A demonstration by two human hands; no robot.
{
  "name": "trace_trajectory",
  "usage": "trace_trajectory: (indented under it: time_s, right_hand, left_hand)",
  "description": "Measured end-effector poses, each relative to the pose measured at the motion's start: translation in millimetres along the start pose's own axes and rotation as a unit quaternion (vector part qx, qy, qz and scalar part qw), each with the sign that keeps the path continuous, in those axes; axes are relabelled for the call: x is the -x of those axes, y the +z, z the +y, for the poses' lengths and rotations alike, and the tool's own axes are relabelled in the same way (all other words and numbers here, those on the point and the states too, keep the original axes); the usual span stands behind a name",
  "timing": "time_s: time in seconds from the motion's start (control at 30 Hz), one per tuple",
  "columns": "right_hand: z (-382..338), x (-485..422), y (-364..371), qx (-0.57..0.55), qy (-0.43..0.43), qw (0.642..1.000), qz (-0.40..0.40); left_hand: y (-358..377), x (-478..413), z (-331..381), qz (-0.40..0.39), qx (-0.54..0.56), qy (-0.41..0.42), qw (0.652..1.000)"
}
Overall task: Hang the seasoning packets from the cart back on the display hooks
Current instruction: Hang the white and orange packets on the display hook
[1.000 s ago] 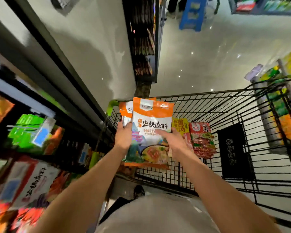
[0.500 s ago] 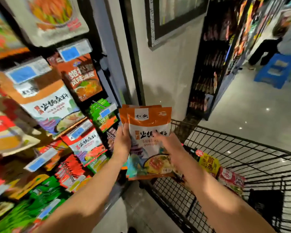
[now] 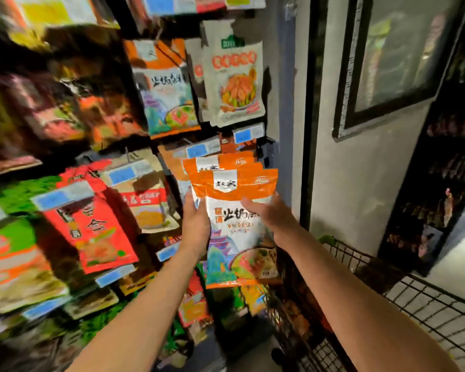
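A person holds a small stack of orange-and-white hot pot seasoning packets (image 3: 235,224) upright between both hands in front of a store's hanging display. The left hand (image 3: 196,226) grips the stack's left edge, thumb on the front and fingers hidden behind it; the right hand (image 3: 273,214) grasps the right edge, its fingers curled across the front packet's face. At least three orange tops fan out above the hands, the rear ones stepped up and to the left.

Directly above the hands hangs a matching orange hot pot packet (image 3: 164,87), with a pale packet showing a dish of food (image 3: 232,79) just to its right. Blue price tags (image 3: 203,149) sit between those hanging packets and the held stack. Left of the left hand hang a red packet (image 3: 91,224) and a tan one (image 3: 145,200), both blurred. Below and right of the right forearm runs the black wire rim of the shopping cart (image 3: 403,280). Beyond the right hand stands a grey wall with a dark-framed panel (image 3: 387,63).
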State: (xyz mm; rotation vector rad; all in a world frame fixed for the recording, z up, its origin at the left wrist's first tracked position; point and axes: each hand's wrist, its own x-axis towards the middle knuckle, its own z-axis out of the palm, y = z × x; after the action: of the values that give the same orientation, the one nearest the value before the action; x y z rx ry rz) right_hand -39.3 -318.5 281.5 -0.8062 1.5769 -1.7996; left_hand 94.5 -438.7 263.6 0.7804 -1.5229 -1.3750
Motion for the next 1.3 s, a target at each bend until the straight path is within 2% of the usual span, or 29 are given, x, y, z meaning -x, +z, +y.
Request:
trace_trajectory:
  time_s: [0.17, 0.3, 0.4, 0.7, 0.93, 1.17, 1.3]
  right_hand:
    - [-24, -35, 42, -0.011, -0.066, 0.998, 0.006]
    - [-65, -34, 74, -0.054, -0.009, 0.998, -0.029]
    - [-90, -39, 92, -0.055, -0.026, 0.997, -0.053]
    - [-137, -61, 122, -0.056, -0.072, 0.994, -0.051]
    - [-155, -84, 120, -0.051, -0.09, 0.994, 0.017]
    - [-171, -115, 122, -0.067, -0.109, 0.991, 0.048]
    - [-179, -128, 126, -0.066, -0.125, 0.988, 0.063]
  left_hand:
    - [-33, -21, 53, 0.038, 0.087, 0.011, 0.995]
    - [-55, -32, 101, 0.07, 0.035, 0.028, 0.997]
    - [-61, -45, 120, 0.065, 0.046, 0.046, 0.996]
    - [-73, -79, 153, 0.073, 0.046, 0.071, 0.994]
    - [-68, -118, 171, 0.028, 0.009, 0.138, 0.99]
    - [-53, -159, 202, 0.029, 0.07, 0.118, 0.99]
    - [-48, -180, 222, 0.03, 0.036, 0.121, 0.992]
